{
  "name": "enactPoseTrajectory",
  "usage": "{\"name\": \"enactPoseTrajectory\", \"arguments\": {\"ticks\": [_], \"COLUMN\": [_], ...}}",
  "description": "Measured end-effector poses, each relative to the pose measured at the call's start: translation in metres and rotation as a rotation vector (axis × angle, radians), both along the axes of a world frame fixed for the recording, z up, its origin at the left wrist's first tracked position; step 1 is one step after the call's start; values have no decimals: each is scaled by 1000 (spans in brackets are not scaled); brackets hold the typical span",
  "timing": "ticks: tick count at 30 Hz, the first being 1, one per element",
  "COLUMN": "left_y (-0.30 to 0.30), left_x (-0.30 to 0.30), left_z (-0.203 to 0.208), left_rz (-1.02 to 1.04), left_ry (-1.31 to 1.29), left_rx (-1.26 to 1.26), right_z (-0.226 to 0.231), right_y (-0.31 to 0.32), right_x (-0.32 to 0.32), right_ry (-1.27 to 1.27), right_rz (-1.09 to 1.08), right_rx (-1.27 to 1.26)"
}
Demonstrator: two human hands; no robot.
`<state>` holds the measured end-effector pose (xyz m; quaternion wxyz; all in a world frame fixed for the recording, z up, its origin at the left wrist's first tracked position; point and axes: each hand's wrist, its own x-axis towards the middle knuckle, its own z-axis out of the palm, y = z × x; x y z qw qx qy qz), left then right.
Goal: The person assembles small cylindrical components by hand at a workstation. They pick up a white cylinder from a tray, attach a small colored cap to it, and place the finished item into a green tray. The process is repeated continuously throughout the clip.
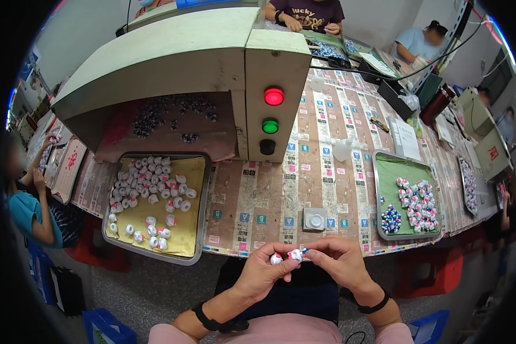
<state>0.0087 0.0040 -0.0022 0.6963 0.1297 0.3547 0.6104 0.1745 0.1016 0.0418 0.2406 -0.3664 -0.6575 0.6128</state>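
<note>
Close in front of me, my left hand [269, 265] is closed on two small white rounded parts [294, 255] with pink-red marks. My right hand [339, 259] pinches a small blue-and-white piece [305, 251] against the right-hand white part; the fingers partly hide it. A tray lined with yellow paper [180, 249] stands on the left, with many loose white parts [149, 178] like these. In the green-lined tray [393, 166] on the right lie white-and-red parts [417, 206] and a pile of small blue-and-white pieces [391, 219].
A small square block with a round white top [315, 219] sits just beyond my hands. The large beige machine [278, 74] with red and green lights rises behind the left tray. A white bottle [343, 150], a dark red flask [437, 105] and papers [404, 139] stand farther right. Other people work around.
</note>
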Motion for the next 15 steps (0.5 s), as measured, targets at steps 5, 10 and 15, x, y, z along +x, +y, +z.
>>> {"name": "enactPoseTrajectory", "arguments": {"ticks": [5, 10, 15], "left_y": [-2, 3, 6], "left_x": [0, 5, 7], "left_z": [0, 1, 2], "left_rz": [0, 4, -68], "left_ry": [133, 270, 233], "left_rx": [35, 53, 2], "right_z": [-6, -9, 0], "right_y": [-3, -6, 5], "right_x": [4, 8, 17], "right_ry": [-31, 41, 8], "right_rz": [46, 29, 110], "right_rx": [-51, -11, -52]}}
